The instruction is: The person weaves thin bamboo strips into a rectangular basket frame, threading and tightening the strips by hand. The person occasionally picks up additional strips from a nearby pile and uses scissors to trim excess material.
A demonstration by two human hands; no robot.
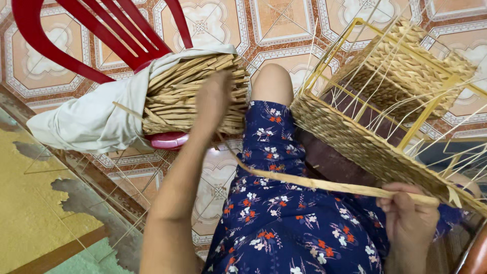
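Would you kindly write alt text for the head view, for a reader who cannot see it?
A seated person's left hand reaches into a bundle of dried straw strands wrapped in white cloth on a red plastic chair, while the right hand holds one long strand beside a half-woven basket on a yellow wire frame.

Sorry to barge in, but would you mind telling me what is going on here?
A person seated in a floral dress is weaving a basket on a yellow wire frame, resting against their lap. The left hand reaches into a bundle of dried straw strands, wrapped in white cloth on a red plastic chair. The right hand pinches one long strand by the woven edge.
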